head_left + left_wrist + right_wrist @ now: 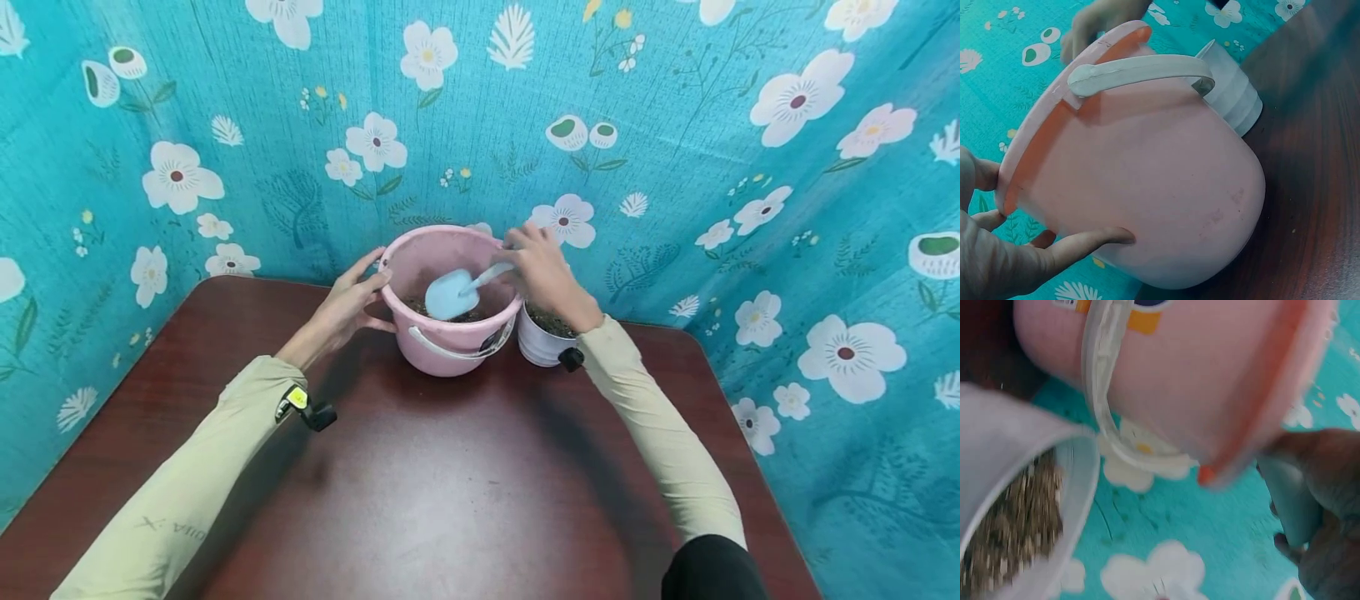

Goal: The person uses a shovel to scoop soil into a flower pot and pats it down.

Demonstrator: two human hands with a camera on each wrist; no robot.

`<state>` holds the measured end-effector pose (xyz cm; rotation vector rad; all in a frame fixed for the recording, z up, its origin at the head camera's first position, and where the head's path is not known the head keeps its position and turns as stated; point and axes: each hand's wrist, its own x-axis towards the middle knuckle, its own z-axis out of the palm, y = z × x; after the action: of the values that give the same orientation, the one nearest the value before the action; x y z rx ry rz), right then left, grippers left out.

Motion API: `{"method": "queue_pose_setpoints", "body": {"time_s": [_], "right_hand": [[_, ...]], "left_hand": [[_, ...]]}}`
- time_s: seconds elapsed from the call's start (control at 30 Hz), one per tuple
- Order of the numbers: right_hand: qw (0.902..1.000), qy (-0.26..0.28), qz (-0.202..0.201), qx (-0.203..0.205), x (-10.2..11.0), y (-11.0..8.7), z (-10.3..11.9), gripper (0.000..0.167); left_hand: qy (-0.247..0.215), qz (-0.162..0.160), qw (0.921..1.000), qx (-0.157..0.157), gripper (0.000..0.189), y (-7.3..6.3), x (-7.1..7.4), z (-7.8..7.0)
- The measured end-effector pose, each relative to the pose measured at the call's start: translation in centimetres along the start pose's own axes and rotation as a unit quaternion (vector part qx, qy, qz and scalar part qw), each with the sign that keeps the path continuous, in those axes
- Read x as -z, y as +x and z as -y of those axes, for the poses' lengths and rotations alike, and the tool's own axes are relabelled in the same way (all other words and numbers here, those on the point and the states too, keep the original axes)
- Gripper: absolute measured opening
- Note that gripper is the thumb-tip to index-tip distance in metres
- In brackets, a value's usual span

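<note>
A pink bucket with a white handle stands upright near the back of the table, with dark soil low inside it. At its left side my left hand grips the rim, and one finger lies along the outer wall. My right hand holds the handle of a light blue hand shovel over the bucket's right rim. The shovel's blade tilts inside the bucket, above the soil; whether it carries any is unclear. Right of the bucket, partly under my right forearm, stands a white ribbed pot.
Brown soil fills part of the white pot. A dark red-brown wooden table extends in front of the bucket. Behind and at both sides hangs a turquoise flowered cloth, close to the table's back edge.
</note>
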<state>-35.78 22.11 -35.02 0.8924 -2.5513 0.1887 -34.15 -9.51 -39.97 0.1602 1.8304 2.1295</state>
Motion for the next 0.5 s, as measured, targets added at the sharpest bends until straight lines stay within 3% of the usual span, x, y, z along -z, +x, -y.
{"method": "queue_pose_setpoints", "body": {"time_s": [0.07, 0.17, 0.23, 0.33, 0.4, 0.5], "right_hand": [[0.9990, -0.010, 0.043, 0.009, -1.1, 1.0, 0.3, 0.024], [0.9939, -0.072, 0.083, 0.006, -2.4, 2.6, 0.8, 0.018], [0.9856, -0.137, 0.099, 0.008, -3.2, 3.7, 1.2, 0.012], [0.9714, -0.206, 0.115, 0.029, -4.4, 5.0, 1.8, 0.016], [0.9681, -0.216, 0.120, 0.039, -5.0, 5.6, 2.2, 0.024], [0.9720, -0.197, 0.122, 0.043, -5.4, 5.9, 2.7, 0.029]], "left_hand": [[0.000, 0.001, 1.0000, 0.003, 0.067, -0.1, 0.0, 0.1], [-0.002, 0.001, 1.0000, 0.006, 0.067, -0.1, 0.0, 0.2], [-0.006, -0.002, 1.0000, 0.006, 0.067, 0.0, 0.1, 0.2], [-0.012, -0.004, 0.9999, 0.006, 0.067, 0.1, 0.3, 0.2], [-0.013, -0.003, 0.9999, 0.009, 0.067, 0.2, 0.3, 0.1], [-0.012, -0.001, 0.9999, 0.009, 0.067, 0.2, 0.3, -0.1]]}}
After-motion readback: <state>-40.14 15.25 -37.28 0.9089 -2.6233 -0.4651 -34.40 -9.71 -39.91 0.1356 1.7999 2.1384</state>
